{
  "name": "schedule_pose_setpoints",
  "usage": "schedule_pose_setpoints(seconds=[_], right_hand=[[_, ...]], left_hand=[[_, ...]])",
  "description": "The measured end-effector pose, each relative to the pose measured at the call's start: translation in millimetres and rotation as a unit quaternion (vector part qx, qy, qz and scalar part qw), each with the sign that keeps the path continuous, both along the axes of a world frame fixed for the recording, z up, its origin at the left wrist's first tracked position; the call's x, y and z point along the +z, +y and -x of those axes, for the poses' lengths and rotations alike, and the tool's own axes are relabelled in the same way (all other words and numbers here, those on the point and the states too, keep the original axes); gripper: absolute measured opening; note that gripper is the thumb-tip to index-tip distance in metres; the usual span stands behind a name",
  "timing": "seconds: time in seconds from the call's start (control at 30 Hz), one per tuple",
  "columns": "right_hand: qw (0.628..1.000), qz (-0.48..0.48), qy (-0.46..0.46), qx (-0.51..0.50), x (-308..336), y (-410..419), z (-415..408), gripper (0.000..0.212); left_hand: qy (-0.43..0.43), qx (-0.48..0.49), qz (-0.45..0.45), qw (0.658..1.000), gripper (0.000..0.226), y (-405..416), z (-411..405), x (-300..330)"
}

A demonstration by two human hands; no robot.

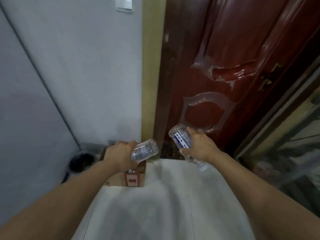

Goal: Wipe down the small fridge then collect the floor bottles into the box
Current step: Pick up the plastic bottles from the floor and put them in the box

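Our left hand point(121, 155) fingers curl round a clear bottle point(145, 151) just above the box point(133, 179), our right hand point(199, 148) fingers wrapping a second bottle point(181, 138).

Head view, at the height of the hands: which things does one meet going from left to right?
Dark bin → left hand → its bottle → second bottle → right hand.

clear bottle point(145, 150) tilted over cardboard box point(134, 179)

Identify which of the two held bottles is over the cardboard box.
The bottle in the left hand, bottle, is above the box; the right hand's bottle is over by the door.
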State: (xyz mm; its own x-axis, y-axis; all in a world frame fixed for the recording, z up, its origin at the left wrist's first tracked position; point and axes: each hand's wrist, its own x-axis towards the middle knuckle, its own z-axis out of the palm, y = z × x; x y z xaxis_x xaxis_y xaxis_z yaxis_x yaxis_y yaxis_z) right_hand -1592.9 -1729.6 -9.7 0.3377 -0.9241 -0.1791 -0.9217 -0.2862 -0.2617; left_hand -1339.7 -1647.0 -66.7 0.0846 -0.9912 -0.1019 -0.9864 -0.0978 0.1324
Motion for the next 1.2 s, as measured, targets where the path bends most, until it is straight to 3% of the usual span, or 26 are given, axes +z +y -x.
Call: schedule_pose_setpoints(seconds=[0.27, 0.6, 0.87, 1.2], right_hand=[[0.988, -0.065, 0.004, 0.14, -33, -103, -66, 0.092], [0.959, -0.112, 0.029, 0.26, -88, -213, -175, 0.067], [0.926, -0.161, 0.08, 0.331, -156, -277, -252, 0.073], [0.856, -0.201, 0.131, 0.458, -264, -328, -328, 0.071]], left_hand=[[0.018, 0.164, -0.044, 0.985, 0.066, -21, -26, -24], [0.089, 0.301, -0.064, 0.947, 0.058, -88, -98, -89], [0.119, 0.4, -0.09, 0.904, 0.059, -122, -117, -140], [0.186, 0.61, -0.111, 0.762, 0.063, -173, -85, -221]])
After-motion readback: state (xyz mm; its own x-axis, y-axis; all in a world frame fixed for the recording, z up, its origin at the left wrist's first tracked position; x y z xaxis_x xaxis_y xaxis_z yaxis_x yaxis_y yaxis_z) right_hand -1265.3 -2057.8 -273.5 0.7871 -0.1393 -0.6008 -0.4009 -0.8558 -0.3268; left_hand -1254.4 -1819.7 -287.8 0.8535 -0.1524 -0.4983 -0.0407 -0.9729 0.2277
